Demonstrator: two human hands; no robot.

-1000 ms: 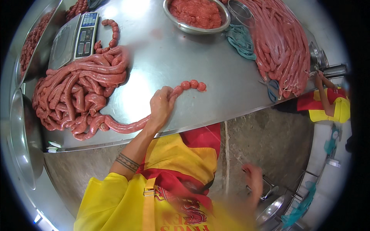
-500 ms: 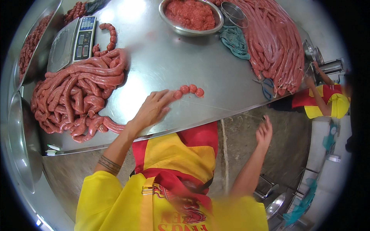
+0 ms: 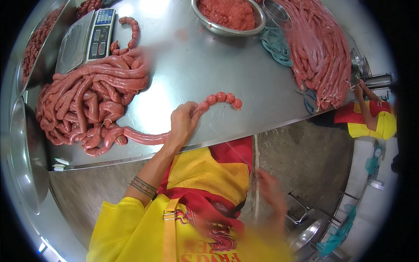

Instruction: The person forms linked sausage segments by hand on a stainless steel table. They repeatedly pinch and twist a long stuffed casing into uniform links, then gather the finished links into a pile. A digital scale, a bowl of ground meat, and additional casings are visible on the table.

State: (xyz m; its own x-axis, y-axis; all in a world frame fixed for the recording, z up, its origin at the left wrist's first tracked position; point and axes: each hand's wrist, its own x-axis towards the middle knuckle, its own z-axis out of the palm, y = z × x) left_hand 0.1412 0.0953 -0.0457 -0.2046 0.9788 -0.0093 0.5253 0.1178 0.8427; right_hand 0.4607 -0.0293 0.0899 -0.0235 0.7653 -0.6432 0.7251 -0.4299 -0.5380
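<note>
My left hand (image 3: 185, 121) is closed on a filled sausage casing at the table's near edge. Beyond its fingertips a short row of round sausage links (image 3: 221, 98) curves to the right. Behind the hand, the untied sausage (image 3: 146, 138) runs left into a large heap of raw sausage (image 3: 83, 100). A thin pale string (image 3: 233, 148) stretches from near the left fingers toward my right hand (image 3: 270, 190), which is off the table's edge in front of my apron. That hand is smeared by motion, so its fingers do not show clearly.
A digital scale (image 3: 99, 37) and a curl of links (image 3: 132, 32) lie at the far left. Back right are a bowl of minced meat (image 3: 228, 15), a teal cloth (image 3: 276, 46), long sausages (image 3: 316, 52) and scissors (image 3: 310, 101). A co-worker (image 3: 369, 115) stands at the right.
My left hand has shifted right and closed around the casing, with another link showing in the row. My right hand has dropped toward my body, drawing the string down.
</note>
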